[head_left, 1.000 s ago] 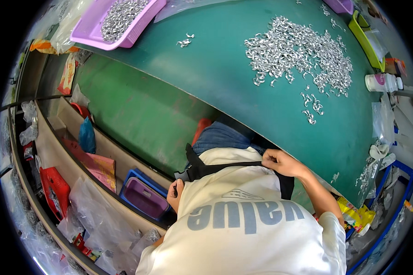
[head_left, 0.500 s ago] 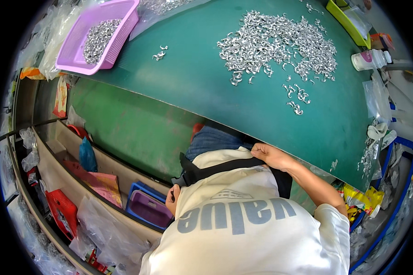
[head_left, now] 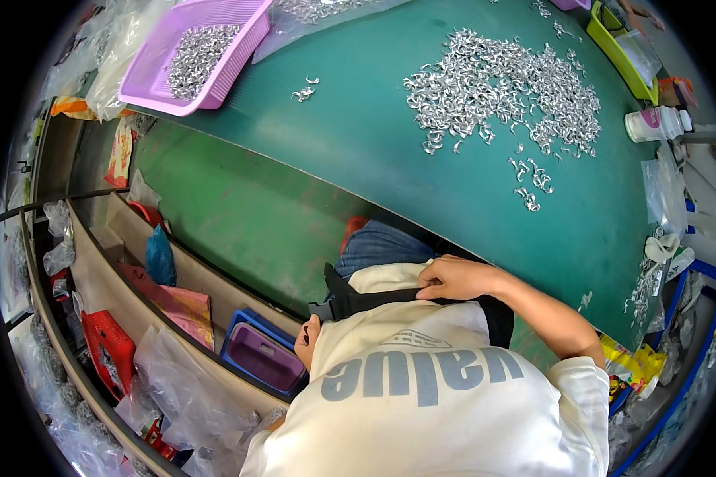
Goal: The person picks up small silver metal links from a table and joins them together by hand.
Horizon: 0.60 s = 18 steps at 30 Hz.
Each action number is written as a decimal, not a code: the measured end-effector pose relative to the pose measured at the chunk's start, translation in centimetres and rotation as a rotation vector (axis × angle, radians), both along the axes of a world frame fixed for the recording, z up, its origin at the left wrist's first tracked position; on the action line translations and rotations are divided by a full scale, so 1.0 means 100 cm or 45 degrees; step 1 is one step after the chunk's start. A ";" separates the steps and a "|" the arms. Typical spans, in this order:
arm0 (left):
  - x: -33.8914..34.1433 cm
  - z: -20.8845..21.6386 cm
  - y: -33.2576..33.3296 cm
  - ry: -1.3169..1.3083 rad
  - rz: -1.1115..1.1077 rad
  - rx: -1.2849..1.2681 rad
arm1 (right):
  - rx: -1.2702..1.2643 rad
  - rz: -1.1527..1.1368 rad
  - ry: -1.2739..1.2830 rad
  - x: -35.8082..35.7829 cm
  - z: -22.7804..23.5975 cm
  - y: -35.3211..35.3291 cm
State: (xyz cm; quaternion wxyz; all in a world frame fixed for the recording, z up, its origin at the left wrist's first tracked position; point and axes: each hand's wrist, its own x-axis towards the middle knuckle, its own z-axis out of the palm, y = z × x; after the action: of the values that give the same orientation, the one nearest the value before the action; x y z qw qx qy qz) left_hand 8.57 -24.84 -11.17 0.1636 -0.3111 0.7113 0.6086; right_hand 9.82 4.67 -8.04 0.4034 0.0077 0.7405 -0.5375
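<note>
Green matting covers the worktop point(head_left: 358, 151) before me, and below its near edge a lower green shelf runs toward wooden compartments stuffed with plastic bags. On that side a red basket point(head_left: 110, 350) sits low, with a blue tray holding a purple insert point(head_left: 261, 356) just beside my waist. At the worktop's far left corner stands a purple tray point(head_left: 239, 60) filled with small silvery metal clips. My left hand point(head_left: 306, 340) is tucked against my side by the cream shirt point(head_left: 445, 397), at the buckle end of the black strap point(head_left: 374, 300); most of it is hidden, so I cannot tell how its fingers stand. A few stray clips point(head_left: 304, 89) lie near the purple tray. My right hand point(head_left: 453, 280) lies across my front, fingers curled closed on the black strap that crosses my chest. Farther right, a large loose heap of clips point(head_left: 501, 91) spreads over the far middle of the worktop. Near the right edge a white bottle with a pink label point(head_left: 656, 123) lies on its side, with a yellow-green tray point(head_left: 622, 49) beyond it at the far right corner.
</note>
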 end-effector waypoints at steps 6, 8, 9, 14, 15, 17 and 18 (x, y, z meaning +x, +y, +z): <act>-0.002 0.001 0.002 -0.032 -0.028 0.066 | -0.436 -0.538 -0.394 0.011 -0.015 0.003; -0.003 0.002 0.004 -0.045 -0.086 0.067 | -0.488 -0.767 -0.541 0.006 -0.006 -0.004; -0.004 0.006 0.007 -0.052 -0.146 0.050 | -0.422 -0.763 -0.476 0.002 -0.006 -0.012; -0.007 0.017 0.013 -0.111 -0.191 0.032 | -0.424 -0.711 -0.423 -0.003 -0.019 -0.034; -0.007 0.017 0.013 -0.081 -0.203 0.039 | -0.417 -0.731 -0.512 -0.007 -0.016 -0.034; -0.005 0.016 0.013 -0.023 -0.225 0.061 | -0.553 -0.755 -0.521 -0.015 -0.011 -0.039; -0.005 0.019 0.013 -0.035 -0.222 0.096 | -0.537 -0.739 -0.466 -0.021 -0.006 -0.046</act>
State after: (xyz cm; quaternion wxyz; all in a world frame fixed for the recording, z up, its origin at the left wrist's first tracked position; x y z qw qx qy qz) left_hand 8.08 -23.54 -9.30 0.2374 -0.2498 0.7099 0.6142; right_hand 7.72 0.09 -8.61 0.3528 0.2292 0.4968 -0.7591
